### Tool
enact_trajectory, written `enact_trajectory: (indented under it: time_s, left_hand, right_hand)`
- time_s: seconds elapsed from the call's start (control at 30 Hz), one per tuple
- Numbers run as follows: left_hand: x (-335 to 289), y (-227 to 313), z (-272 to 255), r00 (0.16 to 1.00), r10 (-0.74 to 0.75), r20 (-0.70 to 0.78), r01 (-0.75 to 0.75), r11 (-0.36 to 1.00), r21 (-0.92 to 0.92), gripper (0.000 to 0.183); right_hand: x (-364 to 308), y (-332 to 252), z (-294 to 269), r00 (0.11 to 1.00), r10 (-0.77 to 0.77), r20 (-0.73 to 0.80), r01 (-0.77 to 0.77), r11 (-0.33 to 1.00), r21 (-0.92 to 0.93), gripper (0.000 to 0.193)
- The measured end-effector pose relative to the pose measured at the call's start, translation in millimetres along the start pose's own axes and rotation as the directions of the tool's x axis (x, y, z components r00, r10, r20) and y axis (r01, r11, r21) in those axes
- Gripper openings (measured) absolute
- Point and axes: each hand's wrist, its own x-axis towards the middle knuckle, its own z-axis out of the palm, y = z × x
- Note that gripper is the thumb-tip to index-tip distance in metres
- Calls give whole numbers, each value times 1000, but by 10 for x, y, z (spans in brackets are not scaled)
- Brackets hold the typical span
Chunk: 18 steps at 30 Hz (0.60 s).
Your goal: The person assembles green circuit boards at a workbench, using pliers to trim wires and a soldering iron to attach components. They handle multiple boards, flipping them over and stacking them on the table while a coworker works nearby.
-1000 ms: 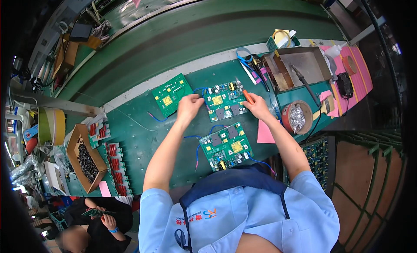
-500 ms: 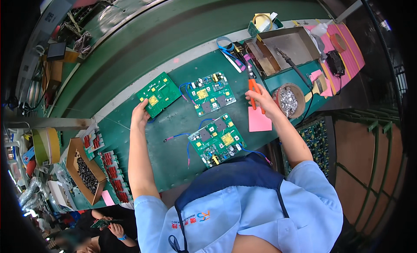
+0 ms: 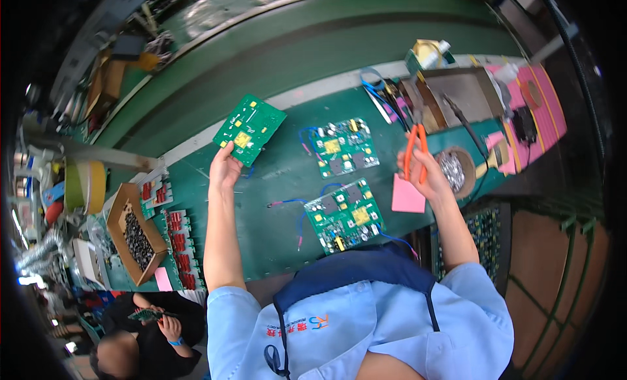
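My left hand is closed on the near edge of a green circuit board, which it holds up at a tilt above the bench. The fingers behind that board are hidden. In my right hand is a pair of orange-handled pliers, jaws pointing away from me and handles spread apart. Two more circuit boards lie on the green bench between my hands: a far board and a near board, both carrying parts and loose blue wires. A pink pad lies just below my right hand.
Right of the pliers stand a round tub of silvery scraps, a soldering iron and a metal tray. A cardboard box of small dark parts and red components sit at the left. Another person works at lower left.
The whole view has shifted, moving the bench right and slightly down. Relative to the bench, the held board has moved left and away from me. The pliers' handles have spread wider and turned more upright.
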Motion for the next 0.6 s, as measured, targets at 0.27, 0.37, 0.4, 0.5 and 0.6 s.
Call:
enact_trajectory:
  time_s: [0.27, 0.37, 0.4, 0.5, 0.6]
  left_hand:
    - [-580, 76, 621, 984, 100, 149, -96, 995, -30, 32]
    - [-657, 22, 738, 975, 149, 165, -146, 989, -34, 29]
    - [-674, 6, 764, 972, 164, 169, -161, 986, -36, 27]
    - [-701, -33, 779, 968, 180, 177, -178, 984, -29, 25]
    - [-755, -53, 821, 967, 195, 163, -197, 980, -10, 23]
  right_hand:
    - [36, -42, 394, 968, -199, 156, 252, 709, -658, 53]
    - [80, -35, 615, 938, -258, 230, 335, 522, -784, 53]
    - [87, -34, 679, 928, -275, 251, 362, 510, -780, 53]
    - [92, -62, 878, 860, -308, 406, 479, 219, -850, 53]
    - [95, -30, 1033, 774, -324, 543, 525, -150, -838, 54]
